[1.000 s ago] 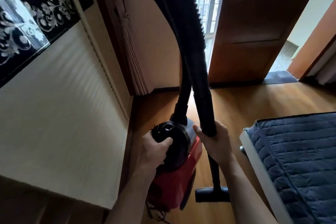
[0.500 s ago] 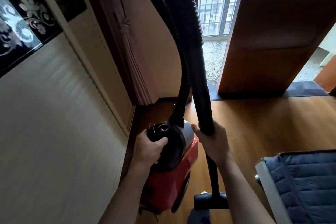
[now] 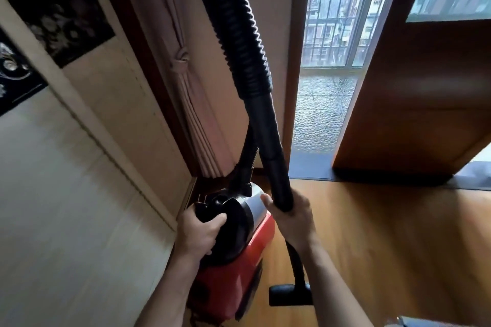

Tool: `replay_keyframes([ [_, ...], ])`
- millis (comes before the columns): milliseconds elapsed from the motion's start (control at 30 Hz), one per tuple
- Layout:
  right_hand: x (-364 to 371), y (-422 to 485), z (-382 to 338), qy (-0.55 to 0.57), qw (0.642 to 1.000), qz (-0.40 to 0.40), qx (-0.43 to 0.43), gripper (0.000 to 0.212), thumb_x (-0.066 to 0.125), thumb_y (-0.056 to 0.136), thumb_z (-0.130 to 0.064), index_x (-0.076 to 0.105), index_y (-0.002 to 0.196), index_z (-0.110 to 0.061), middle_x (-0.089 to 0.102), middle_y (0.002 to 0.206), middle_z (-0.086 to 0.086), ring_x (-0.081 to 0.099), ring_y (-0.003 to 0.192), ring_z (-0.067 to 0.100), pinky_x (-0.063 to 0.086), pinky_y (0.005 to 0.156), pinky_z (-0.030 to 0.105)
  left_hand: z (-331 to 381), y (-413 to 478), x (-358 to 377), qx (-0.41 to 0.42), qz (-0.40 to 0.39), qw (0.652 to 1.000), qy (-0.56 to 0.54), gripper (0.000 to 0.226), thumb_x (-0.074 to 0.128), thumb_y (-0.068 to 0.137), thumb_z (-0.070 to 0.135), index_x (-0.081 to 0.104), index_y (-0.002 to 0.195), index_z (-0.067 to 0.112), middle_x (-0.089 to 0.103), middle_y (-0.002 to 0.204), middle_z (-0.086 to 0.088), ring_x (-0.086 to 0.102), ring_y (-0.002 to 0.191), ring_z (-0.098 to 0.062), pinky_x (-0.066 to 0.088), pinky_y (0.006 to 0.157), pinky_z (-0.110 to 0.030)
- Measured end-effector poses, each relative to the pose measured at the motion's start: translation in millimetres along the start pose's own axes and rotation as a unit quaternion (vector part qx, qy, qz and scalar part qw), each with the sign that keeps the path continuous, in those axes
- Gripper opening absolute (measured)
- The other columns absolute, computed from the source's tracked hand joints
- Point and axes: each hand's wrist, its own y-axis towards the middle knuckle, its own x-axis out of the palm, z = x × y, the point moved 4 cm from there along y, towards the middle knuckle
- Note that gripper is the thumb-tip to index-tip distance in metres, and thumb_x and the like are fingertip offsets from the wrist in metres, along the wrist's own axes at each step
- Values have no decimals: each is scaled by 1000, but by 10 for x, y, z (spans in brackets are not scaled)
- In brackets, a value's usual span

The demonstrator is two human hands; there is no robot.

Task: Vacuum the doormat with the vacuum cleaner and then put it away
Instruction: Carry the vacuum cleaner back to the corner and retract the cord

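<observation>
Hose (image 3: 239, 34) cut off at top edge, floor nozzle (image 3: 284, 296) partly behind right forearm (image 3: 328, 281)

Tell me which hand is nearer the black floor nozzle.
Right. The right hand grips the wand above the floor nozzle; the left hand holds the vacuum cleaner, farther left.

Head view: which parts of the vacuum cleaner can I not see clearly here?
Head view only.
hose: its upper part is cut off by the top edge.
floor nozzle: its right end is hidden behind the right forearm.
vacuum cleaner body: lower end blurred and dark; the left hand covers its handle.
</observation>
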Motion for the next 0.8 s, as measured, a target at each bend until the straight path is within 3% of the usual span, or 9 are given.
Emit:
replay_keyframes([
  [100,14,285,223,-6,1000,2,15,50,81,85,-7,54,60,-43,47,52,-18,40,49,4,31,50,11,20,303,131,-11,1,1000,3,22,74,80,9,57,67,5,51,50,-5,42,30,-14,34,36,-19],
  [300,180,852,584,-31,999,-15,40,44,82,85,-10,50,66,-34,47,52,-16,39,47,6,30,48,13,19,1012,328,-39,-3,999,-12,19,71,83,7,56,72,4,48,48,-5,38,29,-13,31,35,-20],
  [467,447,1578,832,-58,997,-20,42,46,82,85,-11,58,68,-46,49,55,-17,41,50,5,31,49,14,-32,1771,527,-62,-22,997,-34,14,69,83,8,58,75,8,49,49,-4,38,30,-12,32,35,-20],
  [633,709,2355,1061,-77,995,-25,55,42,83,85,-15,62,76,-51,53,59,-4,45,53,7,40,51,33,-56,2504,668,-96,-35,994,-50,17,70,81,8,55,73,12,51,51,-2,42,30,-10,32,35,-22],
  [800,971,3053,1217,-73,994,-16,78,41,84,82,-12,57,64,-36,51,53,-14,42,50,4,35,49,17,19,3109,709,-90,-36,994,-40,14,74,77,13,62,80,19,57,59,3,50,44,-12,39,45,-24],
])
